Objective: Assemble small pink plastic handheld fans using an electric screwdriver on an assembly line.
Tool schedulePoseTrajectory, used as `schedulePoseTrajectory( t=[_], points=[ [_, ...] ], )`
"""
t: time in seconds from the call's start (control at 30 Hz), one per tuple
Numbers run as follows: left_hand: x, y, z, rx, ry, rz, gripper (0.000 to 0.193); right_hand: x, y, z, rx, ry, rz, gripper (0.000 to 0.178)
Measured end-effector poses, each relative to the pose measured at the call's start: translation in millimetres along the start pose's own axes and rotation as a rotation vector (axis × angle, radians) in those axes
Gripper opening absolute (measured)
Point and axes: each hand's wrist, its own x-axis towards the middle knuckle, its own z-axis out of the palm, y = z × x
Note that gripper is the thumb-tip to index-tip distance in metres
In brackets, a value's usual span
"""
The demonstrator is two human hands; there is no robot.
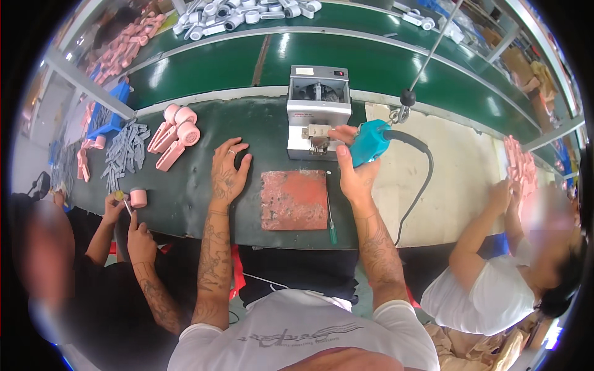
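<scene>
My right hand (357,176) is wrapped round a teal electric screwdriver (370,143) with a dark cable, hanging from a cord and hook. Its front end points at the outlet of a grey metal screw feeder (318,114), though the bit itself is hard to make out. My left hand (229,170) lies on the dark green mat with thumb and fingers apart, holding nothing. Between my forearms is a worn red square pad (294,200). A small screwdriver with a green handle (333,236) lies along the pad's right edge.
Pink parts with round heads and handles (176,133) lie left of my left hand, beside a pile of grey strips (127,148) and a blue bin (110,111). A green conveyor (204,62) runs behind. Co-workers' hands (139,238) work at left and right (504,195).
</scene>
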Motion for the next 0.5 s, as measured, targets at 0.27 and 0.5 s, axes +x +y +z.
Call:
schedulePoseTrajectory(
  t=[0.27, 0.5],
  points=[
    [0.5, -10.3, 2.4, -0.059, 0.02, 0.008, 0.023, -1.4, 0.9, 1.5, -0.081, -0.03, -0.011, 0.03],
    [1.8, -9.4, 4.1, -0.087, 0.017, -0.007, 0.023, -0.5, 1.5, -0.3, -0.11, -0.042, -0.013, 0.025]
  ],
)
